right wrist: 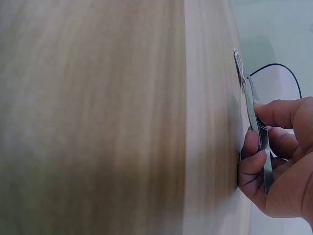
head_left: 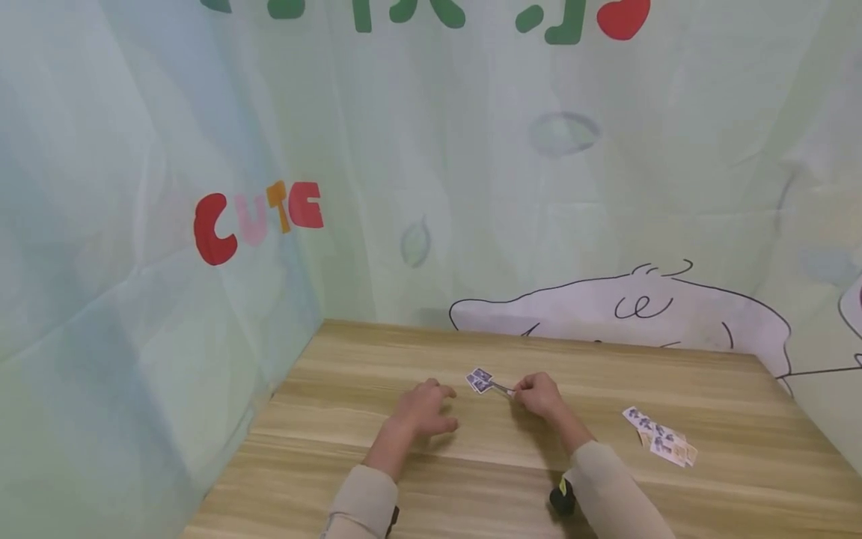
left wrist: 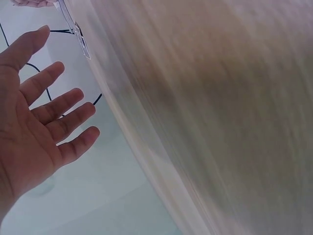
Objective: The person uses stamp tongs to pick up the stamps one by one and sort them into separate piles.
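Observation:
Metal tweezers (head_left: 501, 388) are pinched in my right hand (head_left: 539, 395); their tips point left and reach the small dark-printed paper pieces (head_left: 480, 379) on the table. In the right wrist view, thumb and fingers squeeze the tweezers (right wrist: 251, 113) low over the wood, and a thin piece shows edge-on at the tips. Whether the tips grip that piece, I cannot tell. My left hand (head_left: 424, 410) hovers left of the pieces with its fingers spread. The left wrist view shows that palm (left wrist: 29, 137) holding nothing.
On the right side of the wooden table (head_left: 323, 442) lies a loose pile of printed paper strips (head_left: 670, 448). A small black object (head_left: 563, 498) is by the right forearm. Printed fabric curtains (head_left: 377, 187) stand along the table's back and left edges.

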### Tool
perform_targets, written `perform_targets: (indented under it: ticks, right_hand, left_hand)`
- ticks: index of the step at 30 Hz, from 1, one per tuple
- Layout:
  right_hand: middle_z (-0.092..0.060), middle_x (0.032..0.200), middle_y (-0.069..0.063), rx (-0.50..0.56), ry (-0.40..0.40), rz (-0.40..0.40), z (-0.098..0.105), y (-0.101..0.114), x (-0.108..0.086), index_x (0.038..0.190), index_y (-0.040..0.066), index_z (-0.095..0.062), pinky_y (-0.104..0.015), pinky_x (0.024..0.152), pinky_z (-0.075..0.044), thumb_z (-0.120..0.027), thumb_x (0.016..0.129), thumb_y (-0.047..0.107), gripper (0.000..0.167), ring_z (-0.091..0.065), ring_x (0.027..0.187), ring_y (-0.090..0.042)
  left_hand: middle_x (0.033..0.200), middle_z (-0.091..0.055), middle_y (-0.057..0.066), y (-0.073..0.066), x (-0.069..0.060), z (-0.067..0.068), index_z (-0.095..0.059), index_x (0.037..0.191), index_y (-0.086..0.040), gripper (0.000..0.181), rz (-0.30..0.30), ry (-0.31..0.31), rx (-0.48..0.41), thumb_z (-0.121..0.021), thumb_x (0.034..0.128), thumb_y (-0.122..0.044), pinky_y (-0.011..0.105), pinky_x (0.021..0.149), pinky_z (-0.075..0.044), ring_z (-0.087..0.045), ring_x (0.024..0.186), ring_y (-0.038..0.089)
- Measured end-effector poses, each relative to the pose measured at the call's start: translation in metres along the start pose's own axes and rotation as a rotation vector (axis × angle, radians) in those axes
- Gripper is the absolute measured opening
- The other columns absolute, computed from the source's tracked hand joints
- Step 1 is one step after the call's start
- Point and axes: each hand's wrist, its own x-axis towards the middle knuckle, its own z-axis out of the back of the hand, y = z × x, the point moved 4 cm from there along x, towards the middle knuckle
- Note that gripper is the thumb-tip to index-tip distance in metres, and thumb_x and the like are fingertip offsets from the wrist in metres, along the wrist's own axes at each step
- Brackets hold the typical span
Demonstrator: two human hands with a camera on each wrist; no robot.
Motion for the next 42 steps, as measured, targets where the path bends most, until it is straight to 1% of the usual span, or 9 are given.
perform_targets:
  ticks: [5, 9, 13, 19, 25, 31, 34, 38, 42]
  right_hand:
    - [-0.055, 0.068, -0.003, -0.029, -0.004, -0.015, 0.001, 0.000, -0.020, 0.078, -0.002, -0.066, -0.026, 0.054, -0.042, -0.063, 0.077, 0.001, 0.005, -0.049, 0.062, -0.016]
    - [-0.055, 0.066, -0.004, 0.024, -0.010, -0.031, 0.000, 0.004, -0.038, 0.078, -0.003, -0.064, -0.027, 0.052, -0.043, -0.063, 0.077, 0.000, 0.004, -0.050, 0.059, -0.016]
    - [-0.055, 0.068, -0.006, 0.079, -0.037, -0.030, 0.003, 0.007, -0.049, 0.082, -0.006, -0.063, -0.028, 0.052, -0.046, -0.063, 0.077, -0.002, 0.006, -0.051, 0.058, -0.016]
    - [-0.057, 0.078, -0.009, 0.105, -0.050, -0.062, 0.016, 0.002, -0.063, 0.088, -0.009, -0.062, -0.030, 0.058, -0.047, -0.062, 0.076, -0.003, 0.014, -0.052, 0.066, -0.019]
    - [-0.058, 0.077, -0.009, 0.124, -0.068, -0.074, 0.029, -0.004, -0.077, 0.090, -0.008, -0.063, -0.031, 0.056, -0.047, -0.061, 0.075, -0.002, 0.016, -0.053, 0.065, -0.019]
    - [-0.060, 0.076, -0.007, 0.082, -0.113, -0.044, 0.036, -0.008, -0.089, 0.085, -0.008, -0.064, -0.031, 0.059, -0.045, -0.062, 0.073, -0.003, 0.013, -0.053, 0.068, -0.019]
    - [-0.062, 0.076, -0.006, 0.064, -0.145, -0.044, 0.038, -0.009, -0.096, 0.084, -0.007, -0.066, -0.032, 0.061, -0.044, -0.063, 0.073, -0.002, 0.013, -0.053, 0.070, -0.019]
    - [-0.062, 0.077, -0.004, 0.071, -0.187, -0.069, 0.039, -0.011, -0.106, 0.086, -0.005, -0.066, -0.032, 0.062, -0.043, -0.065, 0.072, 0.000, 0.015, -0.054, 0.072, -0.019]
    - [-0.060, 0.077, -0.004, 0.080, -0.216, -0.110, 0.041, -0.013, -0.114, 0.089, -0.003, -0.067, -0.031, 0.063, -0.043, -0.066, 0.072, 0.001, 0.018, -0.053, 0.073, -0.019]
  left_hand:
    - [0.108, -0.058, 0.009, -0.008, -0.007, -0.003, -0.062, 0.118, -0.012, 0.052, -0.043, -0.002, 0.071, -0.071, 0.0752, -0.040, 0.042, 0.080, -0.047, -0.056, 0.096, 0.026]
    - [0.105, -0.059, 0.008, -0.014, -0.016, -0.007, -0.063, 0.116, -0.012, 0.052, -0.072, -0.014, 0.105, -0.070, 0.0735, -0.042, 0.041, 0.076, -0.048, -0.056, 0.094, 0.026]
    - [0.106, -0.059, 0.009, -0.020, -0.020, -0.007, -0.064, 0.114, -0.012, 0.051, -0.080, -0.057, 0.088, -0.070, 0.0730, -0.042, 0.042, 0.076, -0.048, -0.056, 0.095, 0.026]
    - [0.114, -0.058, 0.011, -0.024, -0.029, -0.002, -0.064, 0.115, -0.011, 0.051, -0.057, -0.078, 0.038, -0.072, 0.0734, -0.040, 0.045, 0.083, -0.046, -0.053, 0.105, 0.028]
    - [0.115, -0.057, 0.013, -0.027, -0.040, 0.007, -0.062, 0.117, -0.010, 0.054, -0.042, -0.105, 0.006, -0.072, 0.0734, -0.040, 0.048, 0.080, -0.047, -0.054, 0.103, 0.030]
    - [0.114, -0.057, 0.013, -0.030, -0.047, 0.012, -0.062, 0.117, -0.009, 0.054, -0.062, -0.142, -0.020, -0.072, 0.0737, -0.040, 0.048, 0.080, -0.047, -0.055, 0.100, 0.030]
    - [0.115, -0.057, 0.012, -0.029, -0.053, 0.014, -0.061, 0.118, -0.009, 0.055, -0.055, -0.149, -0.032, -0.071, 0.0740, -0.040, 0.049, 0.082, -0.046, -0.054, 0.103, 0.029]
    - [0.116, -0.056, 0.012, -0.026, -0.062, 0.016, -0.061, 0.119, -0.009, 0.055, -0.033, -0.152, -0.058, -0.072, 0.0738, -0.039, 0.050, 0.083, -0.045, -0.053, 0.105, 0.029]
    - [0.115, -0.056, 0.014, -0.027, -0.069, 0.018, -0.061, 0.118, -0.007, 0.054, -0.036, -0.163, -0.077, -0.073, 0.0736, -0.036, 0.051, 0.081, -0.046, -0.054, 0.103, 0.032]
